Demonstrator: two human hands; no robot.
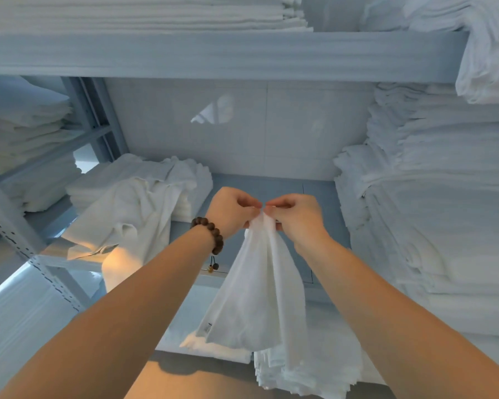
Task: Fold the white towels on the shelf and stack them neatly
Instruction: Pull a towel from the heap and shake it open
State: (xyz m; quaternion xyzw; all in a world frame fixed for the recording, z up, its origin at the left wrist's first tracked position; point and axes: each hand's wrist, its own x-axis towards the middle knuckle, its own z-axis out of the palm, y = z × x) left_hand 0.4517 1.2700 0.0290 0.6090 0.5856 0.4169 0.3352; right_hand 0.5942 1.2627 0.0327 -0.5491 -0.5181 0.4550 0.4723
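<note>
A white towel [257,298] hangs in front of the shelf, held up by its top edge. My left hand [231,210] and my right hand [296,217] meet at that top edge, and each pinches the cloth with curled fingers. The towel drapes down between my forearms, with a small label near its lower left corner. To the left, a loose unfolded towel [127,217] spills off a low stack of folded towels [185,180] and over the shelf's front edge.
The grey shelf board [320,197] lies behind my hands. A tall stack of folded towels [444,211] fills the right side. More stacks sit on the upper shelf [156,12], at the far left [23,131] and below [306,370].
</note>
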